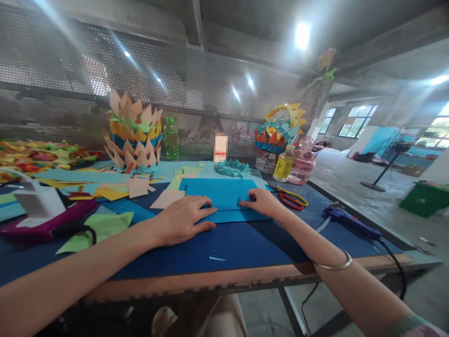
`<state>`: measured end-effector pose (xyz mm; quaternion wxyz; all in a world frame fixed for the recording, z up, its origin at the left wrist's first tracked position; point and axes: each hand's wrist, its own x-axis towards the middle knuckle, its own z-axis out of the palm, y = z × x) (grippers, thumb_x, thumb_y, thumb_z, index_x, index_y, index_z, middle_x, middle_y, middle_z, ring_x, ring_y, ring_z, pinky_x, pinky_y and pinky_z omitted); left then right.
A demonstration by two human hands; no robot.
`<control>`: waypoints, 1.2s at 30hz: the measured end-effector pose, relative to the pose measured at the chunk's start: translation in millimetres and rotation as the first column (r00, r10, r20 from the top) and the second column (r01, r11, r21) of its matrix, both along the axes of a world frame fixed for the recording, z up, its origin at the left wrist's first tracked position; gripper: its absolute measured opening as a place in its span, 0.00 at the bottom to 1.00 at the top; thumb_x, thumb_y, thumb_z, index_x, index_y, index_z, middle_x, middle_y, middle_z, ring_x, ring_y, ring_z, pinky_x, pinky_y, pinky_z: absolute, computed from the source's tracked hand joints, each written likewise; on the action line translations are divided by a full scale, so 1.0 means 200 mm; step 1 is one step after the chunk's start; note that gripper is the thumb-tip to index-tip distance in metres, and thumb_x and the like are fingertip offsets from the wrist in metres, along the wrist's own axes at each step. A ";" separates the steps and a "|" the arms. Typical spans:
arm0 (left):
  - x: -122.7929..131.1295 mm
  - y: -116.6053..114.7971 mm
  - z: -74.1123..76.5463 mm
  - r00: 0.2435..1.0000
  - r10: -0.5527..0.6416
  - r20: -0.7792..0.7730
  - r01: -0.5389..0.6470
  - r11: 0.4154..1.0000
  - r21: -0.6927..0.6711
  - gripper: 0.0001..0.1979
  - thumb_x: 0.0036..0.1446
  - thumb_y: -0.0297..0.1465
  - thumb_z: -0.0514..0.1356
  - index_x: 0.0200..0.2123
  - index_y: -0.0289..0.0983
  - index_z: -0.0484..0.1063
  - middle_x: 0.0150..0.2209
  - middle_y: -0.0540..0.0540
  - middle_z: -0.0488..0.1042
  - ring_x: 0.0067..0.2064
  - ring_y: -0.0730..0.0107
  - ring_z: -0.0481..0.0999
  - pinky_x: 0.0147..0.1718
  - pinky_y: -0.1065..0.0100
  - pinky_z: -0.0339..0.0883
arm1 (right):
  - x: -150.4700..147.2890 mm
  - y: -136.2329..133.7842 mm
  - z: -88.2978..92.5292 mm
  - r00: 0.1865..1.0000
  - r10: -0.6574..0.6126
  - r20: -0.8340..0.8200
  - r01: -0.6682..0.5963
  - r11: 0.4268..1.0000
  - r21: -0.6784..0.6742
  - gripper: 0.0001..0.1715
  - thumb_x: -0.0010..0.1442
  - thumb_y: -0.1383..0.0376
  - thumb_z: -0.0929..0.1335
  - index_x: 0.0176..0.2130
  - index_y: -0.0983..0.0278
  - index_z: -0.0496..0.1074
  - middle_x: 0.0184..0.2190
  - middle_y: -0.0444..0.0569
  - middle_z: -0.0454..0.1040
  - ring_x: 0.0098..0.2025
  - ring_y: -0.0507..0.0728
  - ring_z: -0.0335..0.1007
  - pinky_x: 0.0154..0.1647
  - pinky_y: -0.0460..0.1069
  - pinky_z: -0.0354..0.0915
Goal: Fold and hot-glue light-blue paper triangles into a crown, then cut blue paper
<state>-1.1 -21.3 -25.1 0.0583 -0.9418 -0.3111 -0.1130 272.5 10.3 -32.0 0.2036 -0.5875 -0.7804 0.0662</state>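
Observation:
A folded sheet of bright blue paper point(220, 192) lies in front of me, its upper layer doubled over a lower strip. My left hand point(184, 217) rests on its left part, fingers stretched out over the lower fold. At the right edge, my right hand point(261, 201) has curled fingers closed on the paper. Just beyond the sheet is a teal pleated paper strip point(233, 168) with pointed tips. Scissors point(293, 199) with red and yellow handles lie right of my right hand.
Paper crowns point(135, 133) are stacked at back left, near a green bottle point(171, 140). Paper scraps point(101, 180) and a purple power strip point(45, 222) lie left. Right stand a yellow bottle point(283, 164) and a pink bottle point(300, 164); a blue glue gun point(351, 222) trails its cord.

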 end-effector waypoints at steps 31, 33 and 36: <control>-0.01 0.04 -0.02 0.995 0.028 -0.098 -0.042 0.989 -0.141 0.27 0.65 0.49 0.41 0.64 0.51 0.53 0.65 0.48 0.55 0.63 0.57 0.57 0.59 0.58 0.51 | -0.01 -0.01 -0.01 0.999 -0.046 -0.024 0.046 0.999 -0.004 0.16 0.52 0.54 0.69 0.30 0.62 0.64 0.24 0.42 0.65 0.27 0.52 0.60 0.28 0.47 0.51; -0.01 0.04 -0.02 0.996 0.023 -0.088 -0.034 0.990 -0.136 0.27 0.65 0.49 0.41 0.63 0.51 0.54 0.65 0.47 0.55 0.63 0.57 0.57 0.59 0.59 0.51 | -0.01 -0.02 -0.02 0.994 -0.069 -0.090 0.074 0.995 0.062 0.22 0.49 0.55 0.71 0.40 0.63 0.64 0.31 0.45 0.68 0.32 0.54 0.64 0.31 0.48 0.56; -0.02 0.04 -0.03 0.997 0.018 -0.080 -0.029 0.990 -0.135 0.27 0.64 0.50 0.41 0.63 0.51 0.54 0.65 0.47 0.55 0.63 0.57 0.57 0.59 0.59 0.51 | -0.05 -0.05 -0.01 0.992 -0.079 -0.103 0.102 0.965 0.242 0.25 0.48 0.59 0.71 0.45 0.63 0.63 0.38 0.49 0.68 0.40 0.57 0.65 0.39 0.50 0.59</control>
